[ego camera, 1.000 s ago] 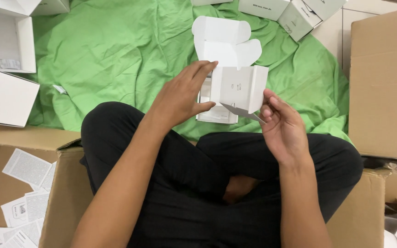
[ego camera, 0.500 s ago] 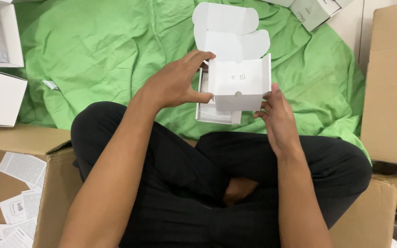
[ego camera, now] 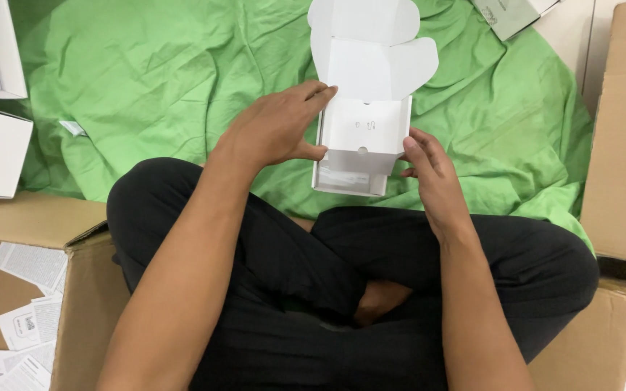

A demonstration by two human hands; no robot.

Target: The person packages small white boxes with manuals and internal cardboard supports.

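Seen from the head camera, a person sits cross-legged on a green cloth [ego camera: 146,94], holding a small white cardboard box [ego camera: 362,134] with its lid flaps open just above their knees. The left hand [ego camera: 273,130] grips the box's left side, fingers curled over its edge, while the right hand [ego camera: 429,170] steadies its right side. Brown cardboard cartons [ego camera: 621,145] stand on both sides, the left one holding printed leaflets [ego camera: 27,304].

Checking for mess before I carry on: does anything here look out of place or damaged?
Nothing looks damaged. The left hand and right hand hold an open white box, intact. Only the green cloth is rumpled.
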